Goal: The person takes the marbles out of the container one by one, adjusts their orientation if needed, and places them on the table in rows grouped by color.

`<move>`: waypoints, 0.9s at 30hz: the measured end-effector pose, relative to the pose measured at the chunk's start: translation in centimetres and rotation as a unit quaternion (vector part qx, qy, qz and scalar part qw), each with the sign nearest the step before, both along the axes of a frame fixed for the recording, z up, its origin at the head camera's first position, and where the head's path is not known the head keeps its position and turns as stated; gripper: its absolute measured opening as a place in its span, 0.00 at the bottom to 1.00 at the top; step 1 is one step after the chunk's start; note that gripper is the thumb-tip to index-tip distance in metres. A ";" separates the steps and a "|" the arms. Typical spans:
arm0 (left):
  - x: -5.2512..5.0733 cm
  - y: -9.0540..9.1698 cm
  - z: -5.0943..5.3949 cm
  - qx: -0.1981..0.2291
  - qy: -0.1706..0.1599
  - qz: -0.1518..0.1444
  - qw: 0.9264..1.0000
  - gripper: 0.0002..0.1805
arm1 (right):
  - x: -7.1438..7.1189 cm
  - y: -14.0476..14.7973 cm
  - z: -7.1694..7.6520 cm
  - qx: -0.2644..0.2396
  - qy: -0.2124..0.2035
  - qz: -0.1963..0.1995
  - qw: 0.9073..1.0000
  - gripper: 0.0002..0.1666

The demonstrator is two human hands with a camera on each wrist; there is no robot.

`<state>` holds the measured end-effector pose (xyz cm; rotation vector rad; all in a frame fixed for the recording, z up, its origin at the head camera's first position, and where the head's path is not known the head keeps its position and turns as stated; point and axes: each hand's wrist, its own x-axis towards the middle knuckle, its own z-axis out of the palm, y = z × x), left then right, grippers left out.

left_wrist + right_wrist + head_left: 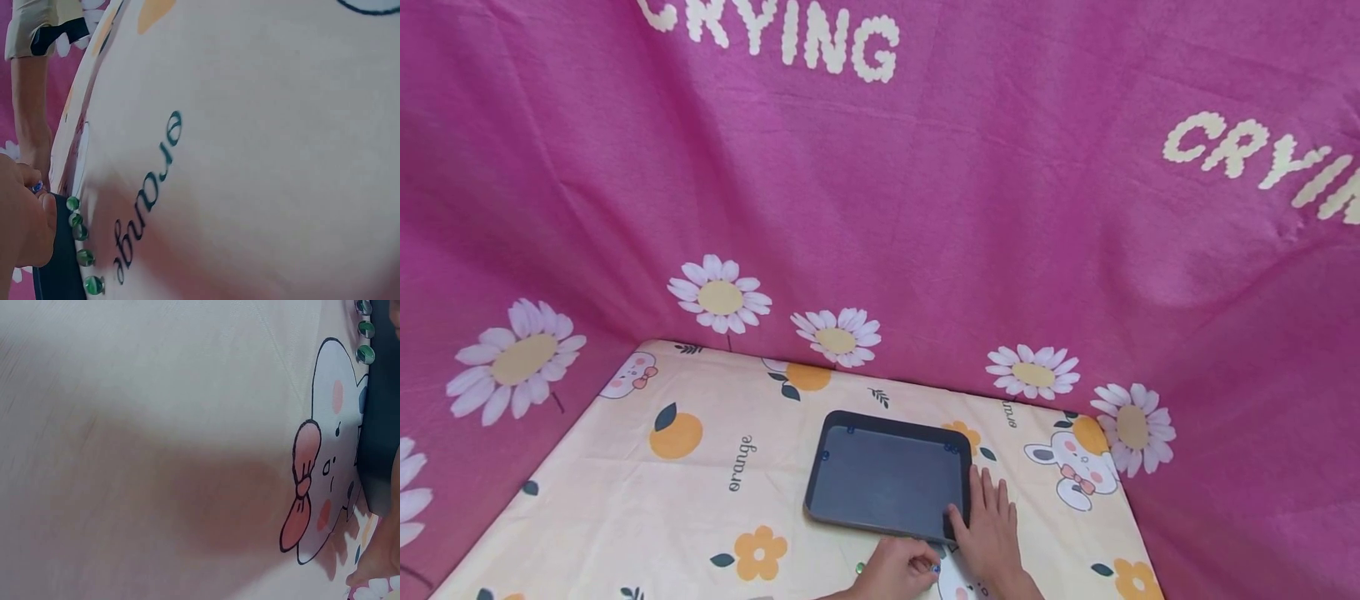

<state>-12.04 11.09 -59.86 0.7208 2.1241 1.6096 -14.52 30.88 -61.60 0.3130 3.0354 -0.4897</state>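
A dark grey rectangular tray [887, 479] lies on the patterned cloth. Inside it, blue marbles sit near the corners: one marble [851, 430] at the back left, another marble [825, 456] by the left wall, and a small group of marbles [951, 448] at the back right. My left hand [895, 570] is just in front of the tray, pinching a blue marble [37, 186] between thumb and fingers. My right hand [991, 537] rests at the tray's front right corner, fingers straight along the side and thumb over the rim. Several green marbles [80, 232] line up along the tray's front edge.
The cloth [625, 508] carries printed oranges, flowers and rabbits. Pink fabric [925, 208] with daisies and lettering rises behind the table and on both sides.
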 end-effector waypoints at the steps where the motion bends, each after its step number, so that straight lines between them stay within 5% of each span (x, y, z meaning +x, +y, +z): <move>1: 0.1 0.0 0.0 -0.008 -0.004 -0.002 1.000 0.05 | 0.0 0.0 0.0 -0.001 0.000 0.000 1.000 0.49; 18: 0.9 -0.2 -1.1 -0.045 -0.068 -0.038 0.996 0.05 | 0.0 0.1 -0.1 -0.012 0.019 0.007 1.000 0.48; 27: 0.8 -0.2 -1.9 -0.044 -0.051 -0.058 0.996 0.05 | 0.1 0.1 0.0 -0.013 0.009 0.007 1.000 0.48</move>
